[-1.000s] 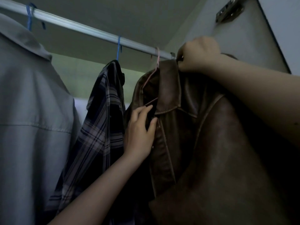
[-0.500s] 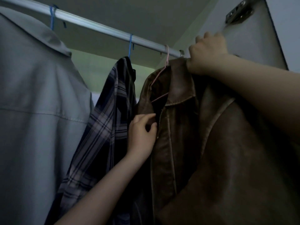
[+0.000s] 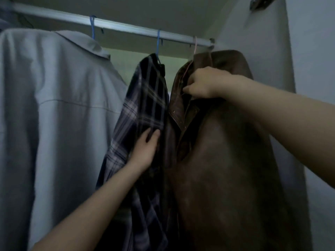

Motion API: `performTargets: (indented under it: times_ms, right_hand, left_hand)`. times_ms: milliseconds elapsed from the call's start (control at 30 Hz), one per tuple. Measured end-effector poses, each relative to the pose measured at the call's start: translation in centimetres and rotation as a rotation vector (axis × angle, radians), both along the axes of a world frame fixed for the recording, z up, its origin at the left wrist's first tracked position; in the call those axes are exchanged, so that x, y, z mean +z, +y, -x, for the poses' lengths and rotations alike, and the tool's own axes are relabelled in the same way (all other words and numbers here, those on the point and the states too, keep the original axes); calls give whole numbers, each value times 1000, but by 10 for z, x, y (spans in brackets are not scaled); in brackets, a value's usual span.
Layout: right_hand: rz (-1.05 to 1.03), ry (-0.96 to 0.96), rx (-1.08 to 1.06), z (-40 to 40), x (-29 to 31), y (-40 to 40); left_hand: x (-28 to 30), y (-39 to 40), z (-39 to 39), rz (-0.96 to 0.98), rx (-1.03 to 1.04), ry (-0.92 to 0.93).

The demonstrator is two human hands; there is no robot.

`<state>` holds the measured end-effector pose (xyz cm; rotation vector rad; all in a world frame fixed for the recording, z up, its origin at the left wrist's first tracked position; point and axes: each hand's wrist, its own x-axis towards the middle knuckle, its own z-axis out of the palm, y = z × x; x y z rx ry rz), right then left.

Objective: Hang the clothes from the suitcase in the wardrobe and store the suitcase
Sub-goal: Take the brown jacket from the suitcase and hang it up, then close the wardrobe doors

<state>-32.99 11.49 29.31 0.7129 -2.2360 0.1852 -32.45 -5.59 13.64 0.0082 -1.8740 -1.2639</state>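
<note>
Head view: no legible writing. Brown leather jacket [image 3: 226, 151] hangs lengthwise-vertical on pink hanger [image 3: 195, 44] from silver wardrobe rail [image 3: 126, 28], far right. Right hand [image 3: 204, 83] pinches its collar. Left hand [image 3: 145, 151], fingers straight, rests against dark plaid shirt [image 3: 143, 105] just left.

No legible text, label, brand, number or sign anywhere in view; light dim and picture soft.
</note>
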Motion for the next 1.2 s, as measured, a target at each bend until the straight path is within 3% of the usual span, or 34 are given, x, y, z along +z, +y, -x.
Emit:
performTargets:
  times_ms: [200,367,567,867,1033,1200]
  right_hand:
    - [117,6,241,-48,-49,33]
    - [201,-145,434,-77,-117,66]
    - [225,-271,468,-110,-168,106]
    - [360,-381,515,-156,-180,158]
    - [443,-400,498,-185,-190,160]
    - [481,-419,467,-226,-209,152]
  left_hand:
    - [-40,40,-76,-10,-74,13]
    - [-100,83,-149,-128,-76,-52]
    - [-129,99,-232,-167,51,-13]
    - [-167,111,-325,-186,140,-24]
    - [-172,103,-371,-180,99,-62]
    - [-186,70,-429,-134,190,-54]
